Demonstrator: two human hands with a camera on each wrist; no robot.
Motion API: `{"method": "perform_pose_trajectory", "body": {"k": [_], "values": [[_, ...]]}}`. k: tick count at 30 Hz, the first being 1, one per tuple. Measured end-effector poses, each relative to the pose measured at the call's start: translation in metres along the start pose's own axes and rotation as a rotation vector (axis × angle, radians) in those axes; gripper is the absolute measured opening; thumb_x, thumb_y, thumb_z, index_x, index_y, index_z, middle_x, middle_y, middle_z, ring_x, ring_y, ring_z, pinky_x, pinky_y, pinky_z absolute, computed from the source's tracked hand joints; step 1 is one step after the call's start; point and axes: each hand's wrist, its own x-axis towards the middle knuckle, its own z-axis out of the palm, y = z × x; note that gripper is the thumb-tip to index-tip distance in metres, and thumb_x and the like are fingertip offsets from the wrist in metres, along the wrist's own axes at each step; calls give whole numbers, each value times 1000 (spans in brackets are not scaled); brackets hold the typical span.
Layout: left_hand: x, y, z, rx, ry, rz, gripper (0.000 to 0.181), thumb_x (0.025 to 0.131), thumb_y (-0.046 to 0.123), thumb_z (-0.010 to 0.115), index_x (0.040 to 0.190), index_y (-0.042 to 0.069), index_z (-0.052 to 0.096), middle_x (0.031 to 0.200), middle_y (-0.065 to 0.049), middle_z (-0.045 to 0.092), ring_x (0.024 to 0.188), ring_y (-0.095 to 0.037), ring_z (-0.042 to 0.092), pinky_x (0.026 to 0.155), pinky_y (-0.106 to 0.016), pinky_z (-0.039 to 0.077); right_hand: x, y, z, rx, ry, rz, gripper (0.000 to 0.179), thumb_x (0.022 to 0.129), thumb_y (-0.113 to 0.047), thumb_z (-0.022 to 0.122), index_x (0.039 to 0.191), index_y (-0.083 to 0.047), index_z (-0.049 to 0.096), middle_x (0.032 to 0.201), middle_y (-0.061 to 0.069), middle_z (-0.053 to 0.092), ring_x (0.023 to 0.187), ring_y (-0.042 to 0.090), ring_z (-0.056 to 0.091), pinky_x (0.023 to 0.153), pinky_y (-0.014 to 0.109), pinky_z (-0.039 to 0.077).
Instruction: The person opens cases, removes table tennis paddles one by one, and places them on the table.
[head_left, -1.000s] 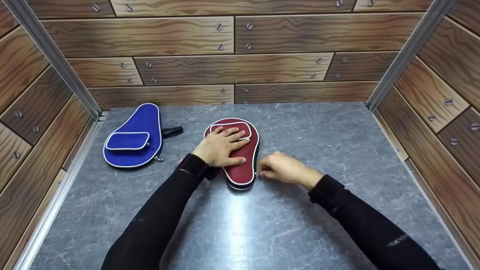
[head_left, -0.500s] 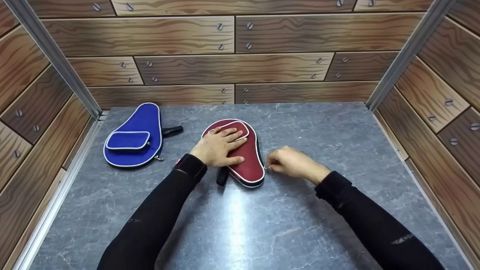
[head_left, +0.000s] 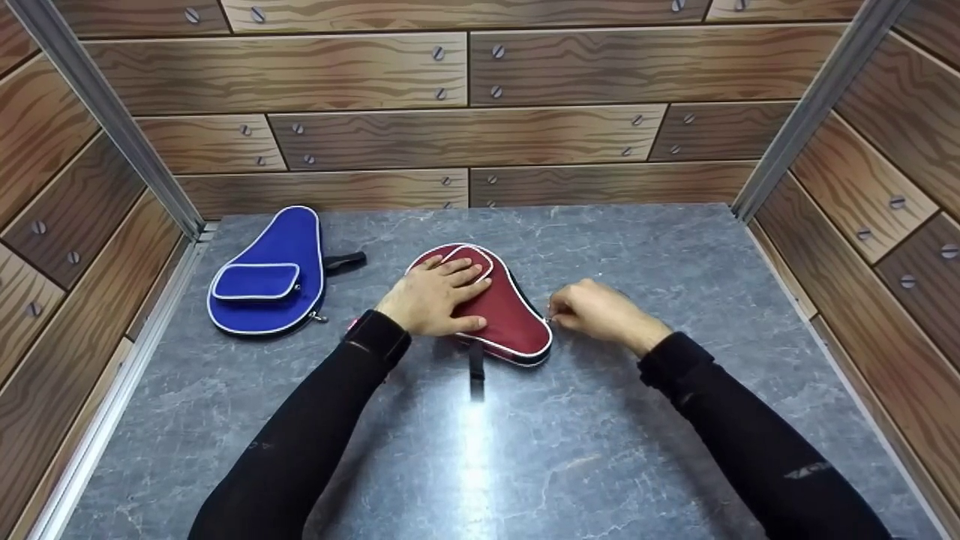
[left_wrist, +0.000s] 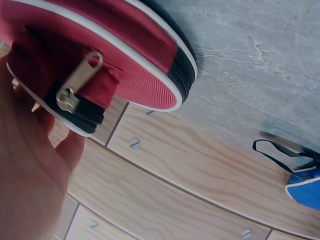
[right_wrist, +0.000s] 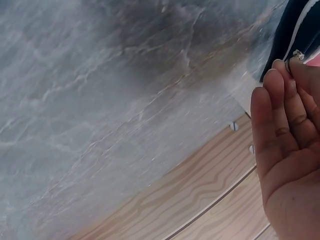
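Around the middle of the surface (head_left: 675, 450), nearer its far edge, the red case (head_left: 514, 322) lies flat beneath my left grip (head_left: 433, 300), its narrow end turned towards the right edge and slightly towards me. That grip is not clenched: its fingers spread over the case and its pocket (head_left: 480, 262), I judge to stop it sliding. My right grip (head_left: 592, 311) pinches the small metal zipper pull (head_left: 548, 321) at the narrow end; so slight a tab leaves room for fingertips only, and tugging it would likely drag the case without that counter-press. A black strap (head_left: 477, 360) sticks out towards the near edge, on the side opposite the pull. By the far left corner sits the blue case (head_left: 296, 240), its strap (head_left: 345, 261) pointing inward, probably set apart to leave me working room. As for writing, I find no readable brand or label on either case; pale marks (head_left: 808, 470) on my right sleeve (head_left: 750, 427) resemble lettering but are too blurred to read, and the red tag (head_left: 352, 325) at my left cuff (head_left: 377, 335) is too small to make out.
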Motion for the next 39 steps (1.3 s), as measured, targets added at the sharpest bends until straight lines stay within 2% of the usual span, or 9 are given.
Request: {"method": "perform_pose_trajectory", "body": {"k": [10,15,19,22,30,39], "values": [[-4,1,-1,17,10,21,79,116,71,53,179,24,53,185,-7,53,177,-32,46,144,-62,38,7,16,-5,-30,31,70,8,103,-4,81,100,-8,87,94,7,85,86,23,75,83,52,67],[-2,-3,-2,21,7,34,81,115,72,53,180,25,50,188,-7,49,178,-32,44,146,-61,36,13,25,-6,-22,51,85,7,105,-5,81,102,-8,87,97,8,86,91,26,78,87,55,67],[0,-7,-3,30,33,62,82,114,71,57,179,23,52,188,-8,49,178,-32,45,145,-61,38,19,31,-7,-12,61,95,7,105,-4,80,102,-7,87,99,10,87,94,29,79,91,57,67],[3,-10,-2,30,28,83,83,113,70,58,181,22,50,190,-8,45,179,-31,42,146,-61,36,24,33,-8,-1,66,102,8,105,-4,80,102,-6,86,100,11,87,95,29,79,91,57,67],[12,-15,4,-47,-17,98,92,110,69,64,184,20,41,195,-10,35,183,-33,33,149,-63,30,32,39,-8,4,91,96,8,105,-2,78,101,-3,84,99,14,86,97,35,80,93,59,67],[11,-13,7,-41,22,81,89,108,68,68,180,19,50,191,-11,43,179,-34,42,145,-59,39,28,42,-7,11,88,104,7,106,-4,79,102,-3,84,98,14,86,94,33,79,91,59,66]]}}
